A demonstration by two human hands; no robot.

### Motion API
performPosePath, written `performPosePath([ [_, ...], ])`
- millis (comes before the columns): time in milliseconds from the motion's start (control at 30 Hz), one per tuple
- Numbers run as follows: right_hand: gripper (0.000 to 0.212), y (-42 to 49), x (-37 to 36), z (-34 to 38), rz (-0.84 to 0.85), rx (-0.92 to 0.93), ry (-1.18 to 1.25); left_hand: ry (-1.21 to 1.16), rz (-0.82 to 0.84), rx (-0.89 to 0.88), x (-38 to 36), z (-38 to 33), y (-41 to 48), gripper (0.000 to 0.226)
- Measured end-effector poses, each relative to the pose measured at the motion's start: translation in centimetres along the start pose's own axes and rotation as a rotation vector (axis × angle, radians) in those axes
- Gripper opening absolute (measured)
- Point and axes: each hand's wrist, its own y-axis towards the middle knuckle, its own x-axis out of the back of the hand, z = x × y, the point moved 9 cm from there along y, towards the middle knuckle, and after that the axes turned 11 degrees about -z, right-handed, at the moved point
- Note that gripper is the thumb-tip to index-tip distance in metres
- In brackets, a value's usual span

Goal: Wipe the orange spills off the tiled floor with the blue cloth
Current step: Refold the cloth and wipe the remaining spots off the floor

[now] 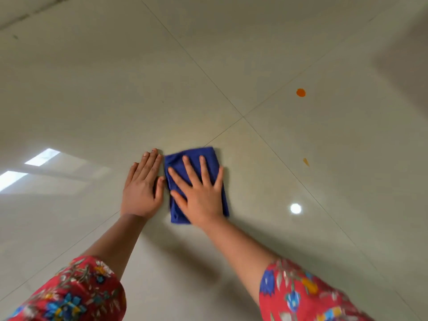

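Step in hand looks like wiping: right hand (201,198) lies flat on the folded blue cloth (196,181), fingers spread and straight, palm pressing down, nothing curled round the fabric. Left hand (141,188) is flat on the tiled floor (92,100) just beside the cloth's left edge, fingers together and straight, holding nothing; it reads as a brace. Cloth sits on the tile below the grout crossing, near the frame centre. Two spills remain in view: a round orange spot (300,92) on the far-right tile, well apart from the cloth, and a smaller pale orange streak (306,161) to the right, across a grout line, nearer but not touched. To do it well, my take: keep the palm weight even so the whole fold stays in contact, slide toward the streak first, then up to the round spot, and drag each inward rather than smearing outward. Watch the grout lines, liquid may settle there; a second pass along the seam may be needed. Cannot tell if the tile under the cloth is already clean. Floral red sleeves (301,295) stay clear of the floor.
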Motion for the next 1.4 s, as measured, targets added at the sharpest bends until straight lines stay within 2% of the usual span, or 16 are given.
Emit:
performPosePath([
  [67,0.051,4.1,-0.7,-2.9,0.001,-0.025,-0.045,-0.008,0.010,-0.029,0.0,-0.3,-0.1,0.056],
  [133,0.052,5.3,-0.2,-8.8,-0.038,-0.254,-0.107,-0.011,0.016,-0.043,0.0,-0.5,-0.1,0.056],
  [200,0.050,2.3,1.6,-12.6,-0.149,-0.494,-0.113,0.001,0.031,-0.055,-0.1,-0.6,-0.1,0.056],
  [267,0.052,-2.9,2.5,-11.6,-0.155,-0.554,-0.128,0.021,0.058,-0.064,-0.4,-0.8,-0.1,0.057],
  [433,0.055,-9.4,1.7,-3.0,0.068,0.040,0.012,0.076,0.095,-0.112,-0.6,-1.1,-0.2,0.064],
  [500,0.055,-7.1,1.4,-6.2,0.065,0.027,0.005,0.070,0.106,-0.119,-0.6,-1.2,-0.3,0.065],
  [667,0.053,-3.1,2.9,-15.7,-0.008,-0.347,-0.115,0.093,0.104,-0.182,-0.8,-2.0,-0.4,0.062],
  [767,0.053,-8.5,4.0,-16.7,-0.008,-0.436,-0.134,0.094,0.100,-0.334,-0.9,-4.2,-0.6,0.057],
  [833,0.054,-13.3,5.6,-20.6,-0.024,-0.665,-0.160,0.053,0.139,-0.375,-2.2,-7.6,-0.2,0.057],
  [1000,0.061,-11.7,6.9,-32.1,-0.038,-1.015,-0.123,-0.110,0.295,-0.225,-8.7,-18.5,3.8,0.078],
  [1067,0.063,-8.2,6.6,-32.9,-0.029,-0.959,-0.121,-0.057,0.364,-0.141,-11.1,-21.1,6.0,0.089],
  [1100,0.062,-6.6,6.3,-32.1,-0.011,-0.825,-0.138,-0.011,0.394,-0.091,-11.8,-21.6,6.8,0.096],
  [1200,0.056,-7.0,5.1,-25.9,0.090,-0.124,-0.182,0.039,0.471,-0.008,-12.6,-21.5,7.3,0.120],
  [1267,0.055,-10.3,5.6,-26.0,0.143,0.093,-0.149,0.041,0.517,-0.020,-12.5,-21.5,7.1,0.137],
  [1333,0.054,-10.8,6.8,-30.2,0.100,-0.051,-0.166,0.064,0.535,-0.034,-12.5,-21.6,7.0,0.144],
  [1400,0.055,-8.7,7.5,-34.9,0.039,-0.409,-0.217,0.069,0.545,-0.026,-12.5,-21.5,7.0,0.146],
])
